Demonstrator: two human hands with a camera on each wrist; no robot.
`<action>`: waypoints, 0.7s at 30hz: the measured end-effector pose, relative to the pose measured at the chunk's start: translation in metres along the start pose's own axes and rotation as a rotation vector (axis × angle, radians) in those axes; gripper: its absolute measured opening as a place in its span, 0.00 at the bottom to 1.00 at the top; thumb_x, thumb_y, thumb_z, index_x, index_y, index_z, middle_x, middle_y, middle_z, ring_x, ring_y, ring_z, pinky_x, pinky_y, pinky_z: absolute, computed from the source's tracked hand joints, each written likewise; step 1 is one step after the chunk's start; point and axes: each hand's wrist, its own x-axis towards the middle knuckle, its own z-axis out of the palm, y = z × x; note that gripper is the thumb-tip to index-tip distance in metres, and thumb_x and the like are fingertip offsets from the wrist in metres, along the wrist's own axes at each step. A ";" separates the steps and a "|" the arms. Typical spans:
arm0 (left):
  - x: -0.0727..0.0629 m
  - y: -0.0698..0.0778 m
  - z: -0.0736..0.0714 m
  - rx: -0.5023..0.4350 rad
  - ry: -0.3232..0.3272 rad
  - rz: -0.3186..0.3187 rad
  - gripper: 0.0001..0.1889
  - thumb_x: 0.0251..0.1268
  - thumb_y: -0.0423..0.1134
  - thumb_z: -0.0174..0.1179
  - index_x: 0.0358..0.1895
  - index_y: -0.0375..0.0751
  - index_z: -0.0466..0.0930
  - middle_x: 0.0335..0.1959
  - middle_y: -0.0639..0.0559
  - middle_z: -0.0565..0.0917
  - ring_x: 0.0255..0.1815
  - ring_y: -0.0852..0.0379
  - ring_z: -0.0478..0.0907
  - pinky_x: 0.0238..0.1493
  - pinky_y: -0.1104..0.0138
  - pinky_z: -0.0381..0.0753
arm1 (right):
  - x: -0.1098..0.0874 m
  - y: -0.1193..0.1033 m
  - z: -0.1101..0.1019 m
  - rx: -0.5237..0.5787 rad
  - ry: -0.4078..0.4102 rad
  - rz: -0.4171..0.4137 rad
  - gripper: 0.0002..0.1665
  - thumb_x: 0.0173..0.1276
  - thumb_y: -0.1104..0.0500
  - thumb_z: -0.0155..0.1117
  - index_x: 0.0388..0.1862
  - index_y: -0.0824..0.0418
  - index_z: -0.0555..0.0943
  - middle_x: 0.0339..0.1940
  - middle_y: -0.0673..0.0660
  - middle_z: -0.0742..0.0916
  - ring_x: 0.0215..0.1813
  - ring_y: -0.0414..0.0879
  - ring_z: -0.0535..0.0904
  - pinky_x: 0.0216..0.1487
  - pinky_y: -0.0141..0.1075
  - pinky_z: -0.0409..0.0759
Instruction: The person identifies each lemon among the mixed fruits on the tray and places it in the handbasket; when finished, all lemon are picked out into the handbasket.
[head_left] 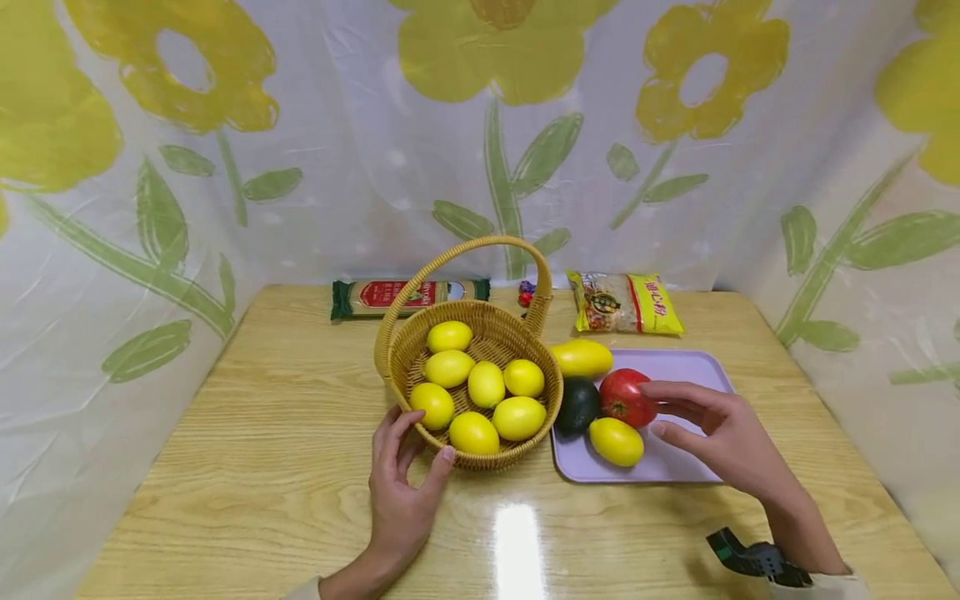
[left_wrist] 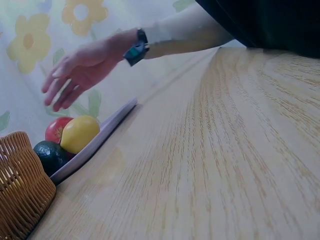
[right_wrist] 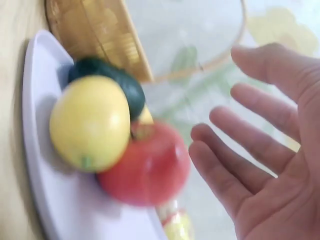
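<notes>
A wicker basket [head_left: 487, 462] with a tall handle holds several lemons [head_left: 474, 433]. My left hand [head_left: 405, 500] rests against its front left side, thumb and fingers spread apart near the rim. On the lilac tray [head_left: 697, 367] lie a red apple [head_left: 624, 398], a lemon [head_left: 617, 442], a dark green avocado [head_left: 577, 406] and a long yellow fruit [head_left: 585, 358], perhaps a mango. My right hand [head_left: 716, 429] hovers beside the apple, holding nothing. In the right wrist view a small gap separates its extended fingers [right_wrist: 225, 170] from the apple [right_wrist: 150, 165].
Behind the basket lies a green and red packet [head_left: 420, 296], possibly noodles. Small wrapped sweets [head_left: 527, 293] sit right of it. A yellow clear-windowed food bag [head_left: 626, 302] lies behind the tray. Flowered sheeting [head_left: 360, 167] walls in the wooden table [head_left: 247, 450].
</notes>
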 end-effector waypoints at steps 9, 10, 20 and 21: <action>0.001 0.000 0.000 0.000 -0.003 0.003 0.30 0.70 0.25 0.70 0.74 0.30 0.73 0.86 0.33 0.54 0.83 0.38 0.63 0.76 0.76 0.76 | -0.027 0.026 -0.004 0.042 -0.027 0.069 0.23 0.74 0.73 0.71 0.67 0.67 0.85 0.63 0.62 0.91 0.63 0.43 0.88 0.67 0.25 0.84; 0.001 0.000 0.000 0.000 -0.003 0.004 0.30 0.70 0.24 0.70 0.74 0.30 0.73 0.86 0.32 0.54 0.83 0.38 0.63 0.76 0.76 0.76 | -0.027 0.028 -0.002 0.039 -0.041 0.068 0.23 0.75 0.72 0.72 0.67 0.65 0.85 0.63 0.63 0.91 0.63 0.44 0.88 0.67 0.25 0.84; 0.001 -0.002 0.000 0.004 0.004 0.017 0.30 0.69 0.24 0.71 0.73 0.30 0.74 0.86 0.33 0.55 0.83 0.35 0.62 0.76 0.76 0.75 | -0.025 0.031 0.016 -0.060 -0.113 0.072 0.25 0.72 0.63 0.79 0.66 0.55 0.87 0.63 0.55 0.91 0.62 0.37 0.88 0.66 0.27 0.86; 0.001 -0.002 0.000 0.005 0.004 0.019 0.30 0.69 0.24 0.71 0.73 0.30 0.74 0.86 0.33 0.55 0.83 0.35 0.62 0.76 0.76 0.75 | -0.024 0.031 0.018 -0.057 -0.116 0.068 0.26 0.71 0.63 0.80 0.66 0.54 0.87 0.63 0.55 0.91 0.61 0.37 0.88 0.66 0.28 0.86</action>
